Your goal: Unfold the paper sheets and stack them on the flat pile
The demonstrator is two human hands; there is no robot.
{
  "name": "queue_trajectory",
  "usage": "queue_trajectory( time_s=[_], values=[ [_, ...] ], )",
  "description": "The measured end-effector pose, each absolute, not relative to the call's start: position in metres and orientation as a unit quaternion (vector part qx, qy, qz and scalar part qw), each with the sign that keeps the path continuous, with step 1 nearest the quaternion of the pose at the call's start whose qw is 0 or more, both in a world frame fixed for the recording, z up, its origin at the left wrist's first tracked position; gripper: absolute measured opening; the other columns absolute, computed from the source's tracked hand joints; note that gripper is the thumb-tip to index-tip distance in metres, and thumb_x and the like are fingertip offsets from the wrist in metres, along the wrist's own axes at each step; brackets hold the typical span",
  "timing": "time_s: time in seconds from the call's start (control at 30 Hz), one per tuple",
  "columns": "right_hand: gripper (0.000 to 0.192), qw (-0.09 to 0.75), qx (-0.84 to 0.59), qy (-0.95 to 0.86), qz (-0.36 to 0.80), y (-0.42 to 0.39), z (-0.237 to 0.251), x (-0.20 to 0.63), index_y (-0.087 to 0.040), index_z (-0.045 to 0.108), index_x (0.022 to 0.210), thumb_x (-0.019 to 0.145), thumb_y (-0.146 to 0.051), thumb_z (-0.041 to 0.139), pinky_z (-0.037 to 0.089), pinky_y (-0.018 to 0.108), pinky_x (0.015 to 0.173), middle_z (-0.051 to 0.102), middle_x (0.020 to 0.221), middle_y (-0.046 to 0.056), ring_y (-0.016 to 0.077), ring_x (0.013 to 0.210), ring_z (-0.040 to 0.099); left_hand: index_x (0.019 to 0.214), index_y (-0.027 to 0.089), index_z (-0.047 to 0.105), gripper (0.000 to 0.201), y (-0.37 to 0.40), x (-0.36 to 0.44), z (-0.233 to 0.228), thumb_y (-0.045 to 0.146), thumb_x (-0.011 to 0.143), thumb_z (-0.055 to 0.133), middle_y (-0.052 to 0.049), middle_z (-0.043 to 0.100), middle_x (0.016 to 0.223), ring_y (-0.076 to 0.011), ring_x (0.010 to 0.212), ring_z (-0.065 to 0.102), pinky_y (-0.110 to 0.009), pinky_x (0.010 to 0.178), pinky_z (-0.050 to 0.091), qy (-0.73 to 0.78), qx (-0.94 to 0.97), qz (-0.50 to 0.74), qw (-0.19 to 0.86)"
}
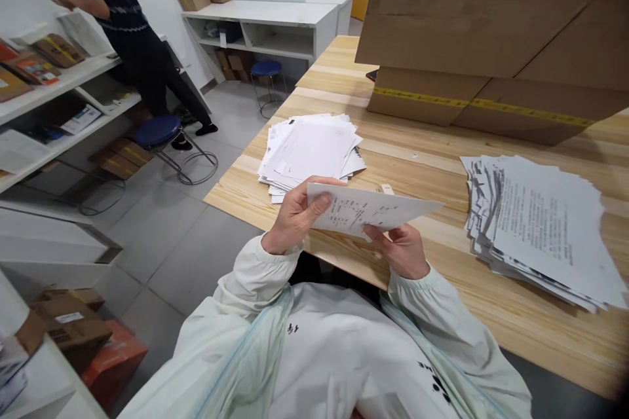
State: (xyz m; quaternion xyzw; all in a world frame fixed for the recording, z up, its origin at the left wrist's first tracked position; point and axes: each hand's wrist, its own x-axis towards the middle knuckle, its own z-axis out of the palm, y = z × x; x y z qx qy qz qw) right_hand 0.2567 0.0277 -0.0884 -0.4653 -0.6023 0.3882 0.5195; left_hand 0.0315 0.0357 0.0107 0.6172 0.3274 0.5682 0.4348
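A white printed sheet of paper [366,211] is held up over the front edge of the wooden table. My left hand [303,213] pinches its left end, thumb on the printed side. At the lower edge, my right hand [400,247] grips the same sheet, with the thumb on top. The fingers behind the paper are hidden; whether there is more than one sheet I cannot tell. Just beyond my left hand lies a loose pile of white papers [314,147]. To the right of my right hand is a thicker, uneven stack of printed papers [548,222].
Large cardboard boxes [491,19] stand at the back of the wooden table [417,170]. A small whitish object [386,189] lies behind the sheet. On the left, a person [115,0] stands by shelves [59,88] with parcels. Blue stools [158,130] stand on the grey floor.
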Motion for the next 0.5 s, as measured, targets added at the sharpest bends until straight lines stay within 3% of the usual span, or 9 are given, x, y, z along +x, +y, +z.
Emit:
queue_trajectory(
  time_s=[0.13, 0.27, 0.37, 0.43, 0.5],
  values=[
    [0.029, 0.536, -0.481, -0.601, 0.347, 0.019, -0.075, 0.253, -0.021, 0.079, 0.090, 0.084, -0.048, 0.069, 0.059, 0.039, 0.079, 0.079, 0.092, 0.006, 0.0248, 0.084, 0.074, 0.083, 0.020, 0.075, 0.032, 0.029, 0.042, 0.021, 0.048, 0.091, 0.062, -0.001, 0.065, 0.071, -0.0123, 0.068, 0.059, -0.025, 0.064, 0.047, 0.357, 0.579, 0.600, 0.421],
    [0.031, 0.550, -0.524, -0.575, 0.303, -0.006, -0.043, 0.272, -0.021, 0.075, 0.071, 0.081, -0.050, 0.071, 0.052, 0.031, 0.056, 0.074, 0.068, 0.003, 0.0191, 0.060, 0.066, 0.070, 0.021, 0.070, 0.033, 0.022, 0.056, 0.045, 0.048, 0.089, 0.066, 0.002, 0.059, 0.062, -0.0099, 0.060, 0.055, -0.023, 0.060, 0.046, 0.358, 0.536, 0.668, 0.372],
    [0.036, 0.487, -0.588, -0.522, 0.380, -0.032, -0.023, 0.310, -0.021, 0.071, 0.063, 0.073, -0.055, 0.077, 0.041, 0.026, 0.044, 0.066, 0.056, 0.002, 0.0143, 0.048, 0.054, 0.097, 0.025, 0.071, 0.024, 0.015, 0.068, 0.042, 0.046, 0.087, 0.069, 0.001, 0.068, 0.077, -0.0110, 0.069, 0.063, -0.023, 0.065, 0.051, 0.364, 0.507, 0.668, 0.406],
    [0.037, 0.416, -0.627, -0.465, 0.467, -0.052, -0.019, 0.339, -0.020, 0.073, 0.073, 0.070, -0.056, 0.079, 0.042, 0.026, 0.044, 0.069, 0.064, 0.003, 0.0153, 0.051, 0.055, 0.129, 0.030, 0.058, 0.046, 0.005, 0.076, 0.025, 0.044, 0.087, 0.071, -0.002, 0.073, 0.094, -0.0124, 0.075, 0.067, -0.024, 0.069, 0.055, 0.377, 0.488, 0.622, 0.483],
    [0.042, 0.358, -0.658, -0.404, 0.526, -0.072, -0.024, 0.364, -0.019, 0.075, 0.088, 0.070, -0.057, 0.079, 0.043, 0.027, 0.046, 0.072, 0.074, 0.006, 0.0173, 0.057, 0.059, 0.147, 0.033, 0.037, 0.069, -0.009, 0.083, 0.001, 0.044, 0.087, 0.070, -0.006, 0.072, 0.109, -0.0132, 0.078, 0.070, -0.026, 0.071, 0.058, 0.383, 0.468, 0.541, 0.584]
  ],
)
